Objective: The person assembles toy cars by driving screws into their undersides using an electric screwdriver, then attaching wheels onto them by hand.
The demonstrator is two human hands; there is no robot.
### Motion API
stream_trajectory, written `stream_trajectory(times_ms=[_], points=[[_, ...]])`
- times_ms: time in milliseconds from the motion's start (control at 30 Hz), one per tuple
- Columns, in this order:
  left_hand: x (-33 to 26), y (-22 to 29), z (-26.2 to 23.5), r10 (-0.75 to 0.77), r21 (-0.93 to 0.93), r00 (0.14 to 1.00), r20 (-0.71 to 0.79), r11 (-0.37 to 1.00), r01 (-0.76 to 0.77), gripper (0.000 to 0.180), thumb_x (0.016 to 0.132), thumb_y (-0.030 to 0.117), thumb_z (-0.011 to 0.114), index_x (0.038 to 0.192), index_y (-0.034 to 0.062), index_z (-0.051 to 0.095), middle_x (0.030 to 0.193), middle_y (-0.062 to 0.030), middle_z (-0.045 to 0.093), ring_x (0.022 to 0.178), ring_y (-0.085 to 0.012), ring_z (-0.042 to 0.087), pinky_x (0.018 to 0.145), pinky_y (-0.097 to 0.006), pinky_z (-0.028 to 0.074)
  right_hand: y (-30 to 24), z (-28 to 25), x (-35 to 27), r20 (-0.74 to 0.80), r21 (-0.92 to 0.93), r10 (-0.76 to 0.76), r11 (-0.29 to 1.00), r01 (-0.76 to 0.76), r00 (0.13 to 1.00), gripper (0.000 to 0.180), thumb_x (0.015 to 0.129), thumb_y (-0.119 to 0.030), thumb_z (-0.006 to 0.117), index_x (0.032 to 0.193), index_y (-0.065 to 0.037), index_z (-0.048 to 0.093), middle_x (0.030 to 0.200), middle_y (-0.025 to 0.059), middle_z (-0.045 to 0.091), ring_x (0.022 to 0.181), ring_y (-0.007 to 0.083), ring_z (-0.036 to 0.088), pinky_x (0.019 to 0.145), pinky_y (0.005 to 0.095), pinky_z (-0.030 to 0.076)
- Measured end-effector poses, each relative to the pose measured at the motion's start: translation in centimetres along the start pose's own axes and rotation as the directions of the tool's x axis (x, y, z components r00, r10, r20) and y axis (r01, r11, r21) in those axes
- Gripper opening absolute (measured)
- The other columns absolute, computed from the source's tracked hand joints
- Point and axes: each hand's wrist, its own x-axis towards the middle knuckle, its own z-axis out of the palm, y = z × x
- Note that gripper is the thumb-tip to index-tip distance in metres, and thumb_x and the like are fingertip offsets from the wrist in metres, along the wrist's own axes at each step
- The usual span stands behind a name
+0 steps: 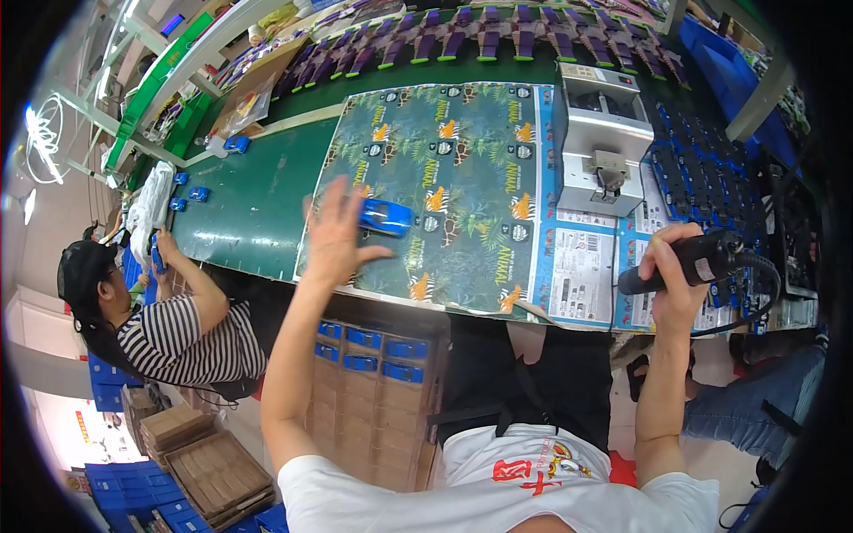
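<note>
My left hand [336, 233], a little blurred, has its fingers spread and holds nothing. Just right of it, between fingers and thumb, a blue toy car [386, 218] lies on a sheet printed with animal patterns [480, 178]; whether hand and car touch, I cannot tell. My right hand [673, 282] is wrapped around a black corded power screwdriver [708, 256], held level over the right part of the bench near its front edge. The tool's cord loops down on the right.
A grey metal machine [604, 151] stands right of the sheet. Blue-and-black car parts [702, 169] fill the right side. Purple pieces [489, 40] line the back. Blue cars sit in a compartmented box [369, 417] below. A co-worker in stripes [191, 329] works at left.
</note>
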Motion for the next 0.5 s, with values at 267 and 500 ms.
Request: stream_trajectory(times_ms=[267,500], points=[[-9.5,-7.8,2.8,-0.460,-0.131,0.853,-0.247,0.888,0.440,0.091,0.083,0.049,0.072,0.147,0.0000,0.031,0.153,-0.0265,0.029,0.139,-0.0426,0.031,0.113,-0.051,0.027,0.3,-0.1,-0.2,0.049,0.007,-0.009,1.000,0.009,0.999,0.016,0.086,-0.005,0.069,0.095,0.000,0.056,0.081,0.0091,0.061,0.060,0.0115,0.056,0.058,0.0236,0.045],[-2.6,6.9,0.1,-0.195,-0.434,0.867,-0.459,0.901,-0.027,0.042,0.084,0.003,0.071,0.122,-0.0034,0.057,0.134,-0.0239,0.053,0.120,-0.0386,0.054,0.101,-0.044,0.042,1.6,-2.2,-1.6,0.039,-0.021,0.044,0.999,-0.043,0.998,0.023,0.080,-0.006,0.075,0.097,-0.007,0.060,0.081,0.0024,0.060,0.066,0.0091,0.054,0.062,0.0229,0.046]])
